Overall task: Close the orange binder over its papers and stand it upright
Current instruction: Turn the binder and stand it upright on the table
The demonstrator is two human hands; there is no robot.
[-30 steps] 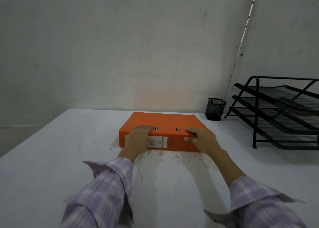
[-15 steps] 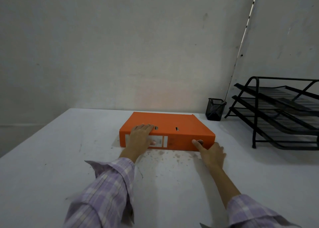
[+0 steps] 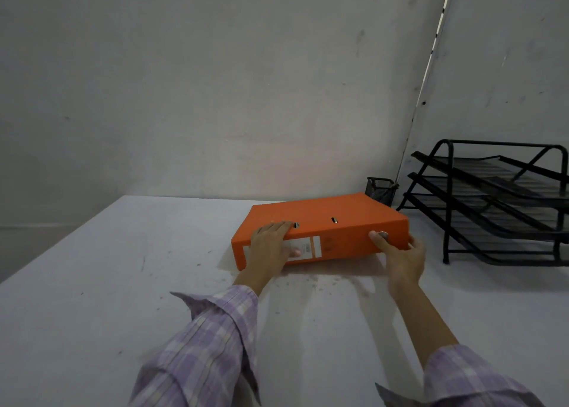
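The orange binder is closed, spine towards me with a white label, its right end tilted a little off the white table. My left hand lies flat over the spine's left part and top edge, fingers spread. My right hand grips the binder's right end, thumb at the metal finger ring on the spine, fingers curled around the corner. No papers are visible.
A small black mesh pen cup stands just behind the binder's far right corner. A black three-tier wire letter tray stands at the right. A grey wall runs close behind the table.
My right hand slid off the binder's top to its right end and took hold at the finger ring. The binder's right end has risen slightly. The view has shifted left.
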